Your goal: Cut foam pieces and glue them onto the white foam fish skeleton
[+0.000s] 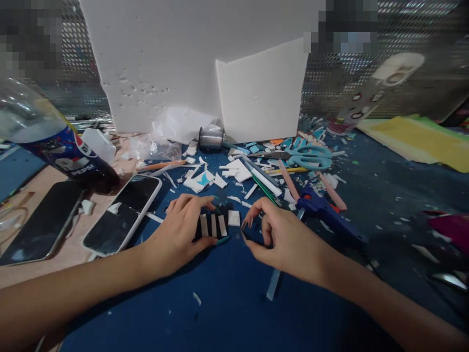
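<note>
On the blue tabletop [220, 303], my left hand [176, 225] lies around a small black-and-white striped piece [213, 225], its thumb along the near edge and a finger along the far edge. Part of that piece is hidden under the palm. A small white foam square [233, 218] sits just to its right. My right hand [282, 234] is pinched a little right of the square, with what looks like a thin dark strip [244, 231] between thumb and forefinger. Under the right hand a glue stick [273, 284] pokes out towards me.
A blue glue gun [330, 215] rests beyond my right hand. Blue-handled scissors [308, 155], foam scraps [238, 170] and a wire spool [211, 139] lie behind. Two phones [122, 215] and a Pepsi bottle [66, 151] are at left. White foam boards [264, 98] stand at the back.
</note>
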`<state>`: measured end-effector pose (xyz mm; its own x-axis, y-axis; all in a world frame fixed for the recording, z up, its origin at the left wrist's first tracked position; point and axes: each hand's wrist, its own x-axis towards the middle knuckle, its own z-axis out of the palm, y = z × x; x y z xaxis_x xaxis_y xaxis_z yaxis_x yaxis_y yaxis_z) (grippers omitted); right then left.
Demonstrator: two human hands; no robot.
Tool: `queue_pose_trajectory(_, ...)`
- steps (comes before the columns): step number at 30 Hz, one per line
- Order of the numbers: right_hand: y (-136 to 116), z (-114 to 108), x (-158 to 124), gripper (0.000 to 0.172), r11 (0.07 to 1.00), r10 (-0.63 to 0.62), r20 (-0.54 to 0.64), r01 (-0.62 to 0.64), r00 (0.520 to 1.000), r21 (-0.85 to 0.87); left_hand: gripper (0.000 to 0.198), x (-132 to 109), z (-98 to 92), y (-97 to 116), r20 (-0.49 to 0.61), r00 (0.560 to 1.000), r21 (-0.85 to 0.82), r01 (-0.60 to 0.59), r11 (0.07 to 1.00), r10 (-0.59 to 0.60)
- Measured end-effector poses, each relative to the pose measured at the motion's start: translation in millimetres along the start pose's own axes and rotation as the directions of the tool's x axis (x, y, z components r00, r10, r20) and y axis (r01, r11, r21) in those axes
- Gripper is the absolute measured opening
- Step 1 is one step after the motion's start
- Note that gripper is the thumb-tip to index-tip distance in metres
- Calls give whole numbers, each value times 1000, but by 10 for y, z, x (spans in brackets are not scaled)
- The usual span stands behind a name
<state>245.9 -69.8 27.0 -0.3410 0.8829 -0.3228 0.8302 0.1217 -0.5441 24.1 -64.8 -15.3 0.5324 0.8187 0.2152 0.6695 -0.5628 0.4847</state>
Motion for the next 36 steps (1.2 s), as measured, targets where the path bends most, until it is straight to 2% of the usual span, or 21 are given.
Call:
queue_pose_trajectory(4,3,-6,-14,19,998,-17,40,14,999,62,51,-3,4,-6,18,1000,-26,-6,1000,7)
queue_pose_trajectory(8,-19,-4,-9,15,998,-43,45,41,998,54,48,-8,4,-16,19,1000,-37,-20,999,21)
queue_pose_trajectory(16,-69,43,-41,30,999,-43,-25,43,999,0,49,-21,-6,-7,16,999,-27,-46,999,46)
queue_pose_trajectory(23,-85,98,-41,24,999,-41,-16,41,999,21,48,-41,-2,-2,-7,999,-51,-51,997,51)
queue_pose_trajectory(30,-123,54,-57,13,986,-46,14,43,999,164,46,-48,-10,3,-29,998,-34,-56,998,55)
queue_pose_trajectory(36,-95,84,-57,9,896,-36,68,2,997,444,46,-63,-16,-11,-37,998,-30,-60,998,58)
